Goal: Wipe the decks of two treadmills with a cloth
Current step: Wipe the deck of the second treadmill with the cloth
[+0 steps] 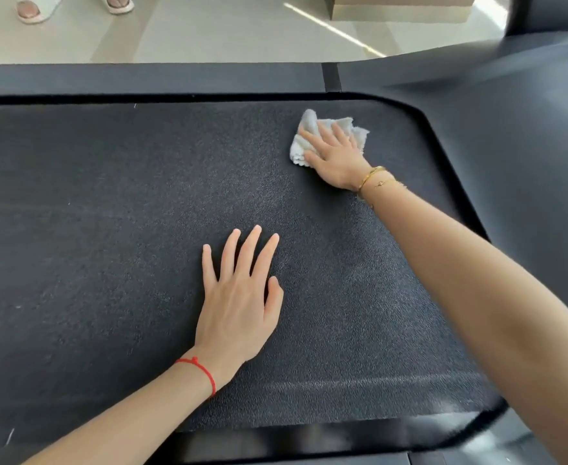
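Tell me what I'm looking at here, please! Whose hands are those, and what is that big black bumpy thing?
There is one picture, taken by a camera worn on a person's head, so you look down just as they do. The big black bumpy thing is the treadmill belt, the part people walk or run on. The smooth dark frame goes around it. The right hand lies flat on a small white cloth near the far corner, pressing it to the belt to wipe it. That wrist wears gold bracelets. The left hand rests flat on the belt with fingers spread and holds nothing. It has a red string on its wrist. At the top, on the pale floor, someone else's feet in white sandals peek in.
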Demonstrator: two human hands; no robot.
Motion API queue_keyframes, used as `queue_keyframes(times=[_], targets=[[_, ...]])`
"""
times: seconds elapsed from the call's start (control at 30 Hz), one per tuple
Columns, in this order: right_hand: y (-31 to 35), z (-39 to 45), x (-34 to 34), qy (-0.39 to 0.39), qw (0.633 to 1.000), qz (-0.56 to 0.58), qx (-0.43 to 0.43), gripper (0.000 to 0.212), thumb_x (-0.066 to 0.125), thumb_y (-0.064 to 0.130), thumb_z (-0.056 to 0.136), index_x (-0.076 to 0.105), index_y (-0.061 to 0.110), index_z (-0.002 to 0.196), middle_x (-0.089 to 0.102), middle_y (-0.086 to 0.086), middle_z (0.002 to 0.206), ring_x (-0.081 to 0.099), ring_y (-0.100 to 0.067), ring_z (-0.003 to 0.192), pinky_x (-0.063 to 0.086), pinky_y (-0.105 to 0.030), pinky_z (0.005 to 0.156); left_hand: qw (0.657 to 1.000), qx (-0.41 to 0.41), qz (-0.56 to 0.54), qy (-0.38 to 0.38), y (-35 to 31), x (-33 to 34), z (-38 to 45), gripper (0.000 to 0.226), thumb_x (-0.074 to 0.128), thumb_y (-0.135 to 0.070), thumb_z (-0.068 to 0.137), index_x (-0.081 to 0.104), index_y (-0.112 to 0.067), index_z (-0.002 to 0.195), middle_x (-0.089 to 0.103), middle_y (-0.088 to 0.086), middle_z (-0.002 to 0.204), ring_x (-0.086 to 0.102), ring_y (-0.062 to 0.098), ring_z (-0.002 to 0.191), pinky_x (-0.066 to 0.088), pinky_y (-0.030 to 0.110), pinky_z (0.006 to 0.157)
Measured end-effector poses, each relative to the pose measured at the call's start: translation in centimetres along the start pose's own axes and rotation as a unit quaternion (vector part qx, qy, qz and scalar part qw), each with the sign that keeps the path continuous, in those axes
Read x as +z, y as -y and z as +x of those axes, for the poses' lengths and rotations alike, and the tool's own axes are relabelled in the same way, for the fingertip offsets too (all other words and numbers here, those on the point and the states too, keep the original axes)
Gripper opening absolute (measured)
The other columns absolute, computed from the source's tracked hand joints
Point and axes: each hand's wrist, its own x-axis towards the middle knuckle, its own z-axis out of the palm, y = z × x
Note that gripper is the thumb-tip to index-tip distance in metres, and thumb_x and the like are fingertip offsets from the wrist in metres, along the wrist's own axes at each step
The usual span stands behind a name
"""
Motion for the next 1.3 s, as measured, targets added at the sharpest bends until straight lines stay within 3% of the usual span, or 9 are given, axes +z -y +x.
queue_keyframes(times=[0.1,0.23,0.33,0.43,0.6,0.67,0.97,1.13,1.3], targets=[[-1.2,0.2,-0.1,-0.014,0.998,-0.007,-0.061,0.052,0.029,0.038,0.106,0.018,0.032,0.156,0.014,-0.003,0.164,0.007,-0.033,0.149,0.0,-0.048,0.121,1.0,0.0,-0.002,0.008,0.0,-0.2,0.0,0.061,0.017,-0.04,0.096,0.02,-0.028,0.156,0.02,-0.003,0.163,0.012,0.024,0.151,0.013,0.06,0.119],[-5.4,1.4,-1.8,-0.04,0.995,-0.021,0.094,0.054,0.027,0.042,0.104,0.016,0.032,0.156,0.01,-0.007,0.165,0.005,-0.034,0.15,0.0,-0.05,0.12,1.0,-0.001,-0.003,0.015,-0.1,-0.4,0.0,0.061,0.016,-0.041,0.096,0.018,-0.029,0.156,0.017,-0.004,0.163,0.009,0.023,0.152,0.011,0.06,0.119],[-4.7,1.4,-1.6,-0.023,0.992,0.005,0.124,0.054,0.025,0.044,0.104,0.016,0.034,0.156,0.004,-0.007,0.166,-0.004,-0.034,0.151,-0.007,-0.051,0.12,1.0,-0.004,-0.004,0.017,-0.1,-0.5,0.0,0.061,0.016,-0.041,0.096,0.018,-0.029,0.156,0.016,-0.004,0.163,0.009,0.023,0.152,0.011,0.06,0.119],[-2.2,-0.6,-0.6,-0.034,0.997,0.014,0.074,0.053,0.026,0.043,0.105,0.019,0.033,0.156,0.007,-0.004,0.166,-0.002,-0.034,0.151,-0.005,-0.052,0.121,1.0,-0.006,-0.002,0.015,-0.2,-0.5,0.0,0.061,0.016,-0.041,0.096,0.017,-0.03,0.156,0.016,-0.005,0.163,0.009,0.023,0.152,0.011,0.06,0.119],[1.8,-8.8,1.9,-0.042,0.995,0.013,-0.092,0.05,0.034,0.036,0.106,0.026,0.031,0.155,0.025,-0.001,0.161,0.011,-0.032,0.149,0.005,-0.05,0.121,1.0,-0.01,-0.006,0.009,-0.3,-0.5,0.0,0.063,0.016,-0.041,0.094,0.021,-0.03,0.155,0.019,-0.005,0.163,0.012,0.023,0.151,0.01,0.06,0.119],[1.4,-12.0,2.3,-0.028,0.991,0.022,-0.126,0.05,0.035,0.037,0.106,0.026,0.034,0.154,0.022,0.001,0.162,0.009,-0.029,0.15,0.006,-0.048,0.122,1.0,-0.012,-0.007,0.006,-0.4,-0.6,-0.1,0.063,0.014,-0.041,0.094,0.022,-0.029,0.155,0.02,-0.004,0.163,0.013,0.023,0.151,0.01,0.06,0.119],[-5.0,-17.9,0.6,-0.09,0.987,0.035,0.13,0.05,0.036,0.038,0.105,0.027,0.034,0.154,0.017,-0.004,0.164,0.01,-0.033,0.148,0.003,-0.046,0.12,1.0,-0.001,-0.023,-0.014,-0.2,-0.3,-0.3,0.056,0.028,-0.037,0.099,0.025,-0.028,0.155,0.023,-0.003,0.161,0.014,0.024,0.15,0.01,0.061,0.119],[-0.5,-24.7,2.6,-0.078,0.995,0.038,0.042,0.052,0.042,0.034,0.103,0.028,0.033,0.153,0.022,-0.001,0.162,0.01,-0.037,0.149,0.008,-0.051,0.121,0.999,-0.003,-0.041,-0.029,-0.3,-0.3,-0.4,0.055,0.03,-0.036,0.099,0.03,-0.026,0.153,0.026,-0.002,0.16,0.016,0.024,0.15,0.01,0.06,0.12],[5.6,-30.2,4.9,-0.02,0.995,0.031,-0.095,0.053,0.033,0.041,0.104,0.018,0.041,0.154,0.009,0.011,0.164,-0.005,-0.025,0.153,0.0,-0.044,0.124,0.998,-0.013,-0.055,-0.031,0.0,-0.9,-1.2,0.052,0.036,-0.027,0.101,0.033,-0.025,0.152,0.029,-0.003,0.159,0.017,0.022,0.15,0.011,0.057,0.12]])
